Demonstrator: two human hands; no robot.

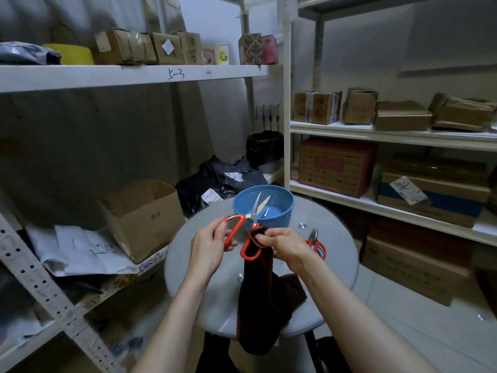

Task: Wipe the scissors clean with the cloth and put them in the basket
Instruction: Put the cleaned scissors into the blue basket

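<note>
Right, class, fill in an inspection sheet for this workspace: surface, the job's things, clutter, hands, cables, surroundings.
Surface: round glass-topped table.
Job's things: red-handled scissors, blades open, held in front of the blue basket; dark cloth hangs from the right hand past the table edge; a pointed metal thing lies in the basket.
Clutter: small scissors on the table, right of the hands.
Hands: left hand grips one handle loop; right hand pinches the cloth against the scissors.
Cables: none on the table; dark cord-like strands on the back wall, too small to tell.
Surroundings: shelves with cardboard boxes on both sides; open carton and black bags at left.
</note>
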